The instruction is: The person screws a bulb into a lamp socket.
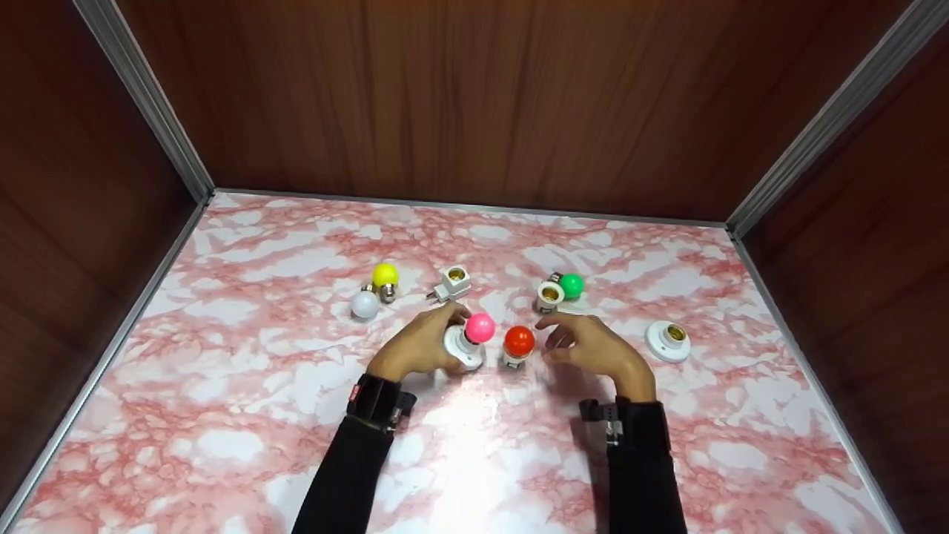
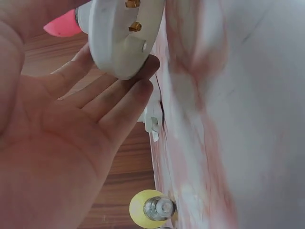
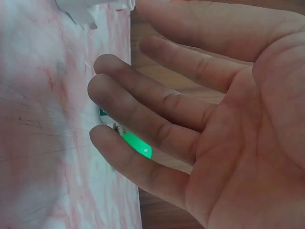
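My left hand [image 1: 424, 343] grips the rim of a round white lamp holder [image 1: 461, 351] between thumb and fingers, and a pink bulb [image 1: 480, 328] sits in its socket. In the left wrist view the lamp holder [image 2: 107, 47] is tipped up off the table, its hollow underside with brass contacts showing. Just right of it stands a red bulb [image 1: 519, 340] in a small white socket [image 1: 513, 362]. My right hand [image 1: 593, 347] hovers beside the red bulb with relaxed, slightly bent fingers and an empty palm, as the right wrist view also shows.
Beyond the left hand lie a yellow bulb [image 1: 385, 275], a white bulb [image 1: 365, 305] and a white plug-in socket [image 1: 454, 282]. A white socket [image 1: 549, 295] stands against a green bulb [image 1: 571, 286] behind the right hand. Farther right sits another round lamp holder [image 1: 668, 342]. Wood-grain panels [image 1: 474, 96] enclose the marbled table.
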The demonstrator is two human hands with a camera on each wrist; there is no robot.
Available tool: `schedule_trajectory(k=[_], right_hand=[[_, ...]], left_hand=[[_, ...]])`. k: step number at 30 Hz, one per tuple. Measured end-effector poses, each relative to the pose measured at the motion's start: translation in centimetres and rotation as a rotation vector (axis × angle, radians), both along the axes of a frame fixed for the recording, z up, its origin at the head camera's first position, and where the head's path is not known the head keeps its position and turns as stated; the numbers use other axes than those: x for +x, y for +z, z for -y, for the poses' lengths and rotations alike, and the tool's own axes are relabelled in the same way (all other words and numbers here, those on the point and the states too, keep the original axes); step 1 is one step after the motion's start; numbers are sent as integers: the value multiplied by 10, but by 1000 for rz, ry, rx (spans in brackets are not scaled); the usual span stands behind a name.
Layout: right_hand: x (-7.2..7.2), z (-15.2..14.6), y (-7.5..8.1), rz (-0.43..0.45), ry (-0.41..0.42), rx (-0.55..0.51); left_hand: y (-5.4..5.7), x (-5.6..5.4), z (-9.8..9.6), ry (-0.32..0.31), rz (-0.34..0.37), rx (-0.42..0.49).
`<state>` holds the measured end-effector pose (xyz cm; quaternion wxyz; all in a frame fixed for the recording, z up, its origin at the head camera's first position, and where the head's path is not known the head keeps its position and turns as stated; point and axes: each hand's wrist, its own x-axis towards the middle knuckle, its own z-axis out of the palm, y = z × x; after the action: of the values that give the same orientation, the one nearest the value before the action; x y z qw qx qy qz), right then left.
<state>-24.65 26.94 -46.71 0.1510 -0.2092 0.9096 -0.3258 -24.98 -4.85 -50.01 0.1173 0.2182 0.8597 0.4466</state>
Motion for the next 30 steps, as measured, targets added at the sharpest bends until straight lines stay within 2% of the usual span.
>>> schedule_trajectory(k=[15, 22, 30], right_hand=[[0, -3, 1, 4, -20, 9], [1, -4, 1, 19, -31, 12], [-1, -7, -1, -16, -10, -10]], left_hand=[[-4, 2, -19, -31, -18, -63], [-4, 4, -25, -22, -44, -96], [-5, 7, -31, -1, -51, -120]])
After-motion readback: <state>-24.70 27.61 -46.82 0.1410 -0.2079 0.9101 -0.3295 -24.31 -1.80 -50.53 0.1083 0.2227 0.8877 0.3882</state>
